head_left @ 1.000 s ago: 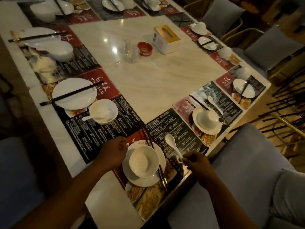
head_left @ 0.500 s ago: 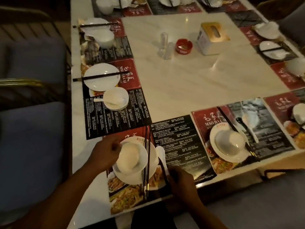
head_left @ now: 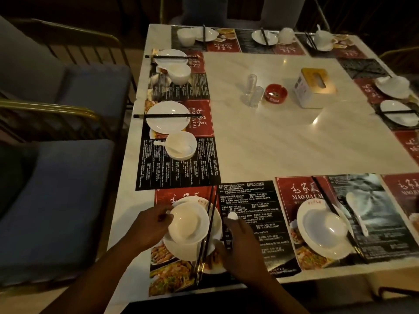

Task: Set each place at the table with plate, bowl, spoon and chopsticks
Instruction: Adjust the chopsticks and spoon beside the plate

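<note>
At the near place, a white plate (head_left: 192, 251) sits on a red and black paper mat. On it a white bowl (head_left: 188, 225) is tilted, and my left hand (head_left: 148, 226) grips its left rim. Black chopsticks (head_left: 207, 227) lie lengthwise across the plate's right side. My right hand (head_left: 240, 248) lies over a white spoon (head_left: 232, 215) just right of the plate and holds its handle; only the scoop shows past my fingertips. The place to the right has a plate (head_left: 317, 243) with a bowl (head_left: 332, 224), a spoon (head_left: 357, 214) and chopsticks (head_left: 325, 199).
Along the left edge stand a plate with chopsticks across it (head_left: 167, 117) and a bowl holding a spoon (head_left: 180, 146). Mid-table are a tissue box (head_left: 314, 87), a red ashtray (head_left: 276, 92) and clear shakers (head_left: 252, 89). Blue cushioned chairs (head_left: 56, 200) flank the left side.
The spoon went from raised in my right hand to lying beside the plate, with that hand now over it. The bowl now tilts in my left hand. The view swung left.
</note>
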